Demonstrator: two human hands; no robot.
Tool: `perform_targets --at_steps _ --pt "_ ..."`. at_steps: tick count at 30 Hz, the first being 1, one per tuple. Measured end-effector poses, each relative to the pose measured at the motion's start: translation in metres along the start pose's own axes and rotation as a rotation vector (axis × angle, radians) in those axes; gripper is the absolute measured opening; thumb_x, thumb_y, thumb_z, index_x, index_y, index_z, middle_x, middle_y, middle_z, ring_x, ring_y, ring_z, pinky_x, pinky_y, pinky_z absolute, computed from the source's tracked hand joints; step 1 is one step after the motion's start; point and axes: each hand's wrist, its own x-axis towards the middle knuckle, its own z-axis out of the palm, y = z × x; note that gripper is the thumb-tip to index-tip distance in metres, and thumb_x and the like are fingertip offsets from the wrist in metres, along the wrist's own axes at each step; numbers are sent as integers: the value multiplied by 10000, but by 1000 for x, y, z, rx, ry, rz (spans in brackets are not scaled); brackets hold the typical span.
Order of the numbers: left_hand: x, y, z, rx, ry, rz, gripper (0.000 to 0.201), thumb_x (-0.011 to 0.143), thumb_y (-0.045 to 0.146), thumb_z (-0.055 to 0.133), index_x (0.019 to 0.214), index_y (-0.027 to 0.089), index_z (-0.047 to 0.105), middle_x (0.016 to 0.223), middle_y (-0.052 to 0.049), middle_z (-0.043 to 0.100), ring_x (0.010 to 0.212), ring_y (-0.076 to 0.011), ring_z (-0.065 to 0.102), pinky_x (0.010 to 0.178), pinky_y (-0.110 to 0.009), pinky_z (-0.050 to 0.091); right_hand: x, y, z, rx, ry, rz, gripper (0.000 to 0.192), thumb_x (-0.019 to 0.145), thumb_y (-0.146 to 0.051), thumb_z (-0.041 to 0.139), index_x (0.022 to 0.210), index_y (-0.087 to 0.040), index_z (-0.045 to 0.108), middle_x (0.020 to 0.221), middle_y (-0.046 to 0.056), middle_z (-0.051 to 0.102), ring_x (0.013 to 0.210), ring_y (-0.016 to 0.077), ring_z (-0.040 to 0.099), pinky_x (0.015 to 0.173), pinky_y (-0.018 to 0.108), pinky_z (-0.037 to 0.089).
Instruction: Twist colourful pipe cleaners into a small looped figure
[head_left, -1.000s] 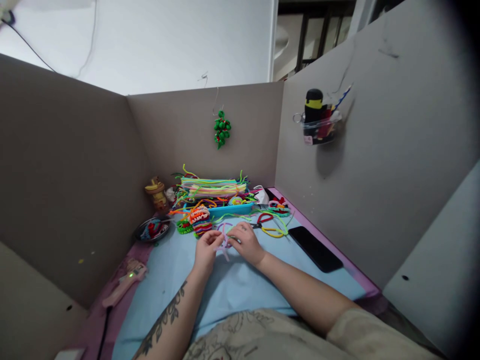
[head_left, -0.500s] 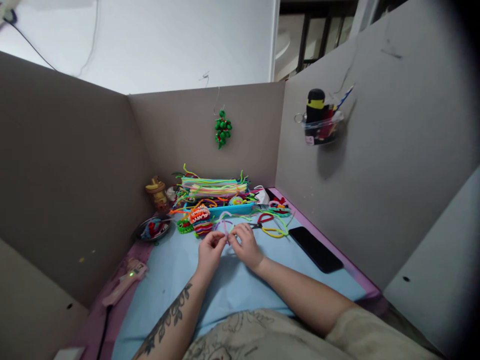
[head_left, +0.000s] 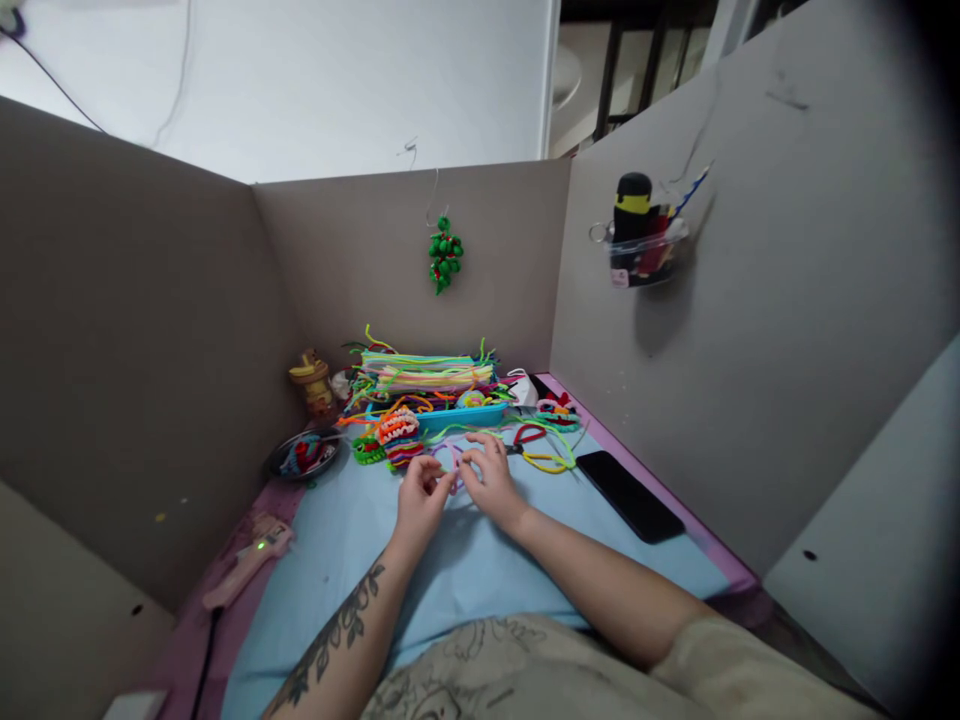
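Between my two hands is a lilac-pink pipe cleaner [head_left: 454,456], bent into loops just above the cloth. My left hand [head_left: 421,497] pinches it from the left with thumb and forefinger. From the right, my right hand [head_left: 491,482] also grips it with thumb and forefinger, the other fingers lifted. The pinched part is hidden by the fingertips. Close behind lie a striped, multicoloured pipe-cleaner piece [head_left: 400,437] and a green one [head_left: 367,450]. Right of my right hand rests a cutting tool [head_left: 553,463] with red and yellow loop handles.
A blue tray [head_left: 465,416] heaped with pipe cleaners [head_left: 435,375] stands at the back. A phone [head_left: 628,497] lies right; a pink glue gun [head_left: 247,572] with a green light and a dark bowl [head_left: 306,457] are left. Grey panels [head_left: 420,320] surround the table.
The upper loop of the pipe cleaner has dropped lower between my hands. My right hand's fingers have lifted and spread slightly. The view has shifted a little.
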Motion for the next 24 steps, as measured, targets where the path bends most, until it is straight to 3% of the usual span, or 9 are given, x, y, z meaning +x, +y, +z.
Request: perform_targets --at_steps 4,9,13,18,24 --pt "2 0 0 -7 -18 -19 284 719 323 611 891 190 427 641 39 532 564 -104 528 532 -204 395 2 3 1 99 -74 126 130 756 -197 522 654 -192 603 1063 62 507 1064 207 425 945 372 307" --pt "3 1 -2 98 137 37 198 770 334 541 874 176 481 730 3 539 613 -104 520 558 -209 397 2 9 4 265 -104 307 163 774 -261 516 656 -185 599 1069 67 515 1050 198 455 947 355 313" --pt "-1 5 -4 216 99 68 187 777 341 524 856 172 524 705 1 562 582 -107 518 556 -217 401 1 13 6 305 -59 314 178 789 -252 492 654 -179 584 1041 76 508 1026 191 473 929 342 334" --pt "-6 7 -5 351 136 145 199 770 334 535 886 172 539 742 -15 604 575 -109 527 571 -226 415 2 11 6 286 -6 308 173 783 -274 518 657 -183 594 1012 71 519 1006 192 476 918 331 341" --pt "-5 4 -2 350 61 103 309 758 328 563 1029 182 531 807 -39 663 609 -124 584 558 -226 430 1 5 6 306 -26 301 153 767 -287 546 670 -186 610 1018 68 523 1017 195 481 929 339 336"
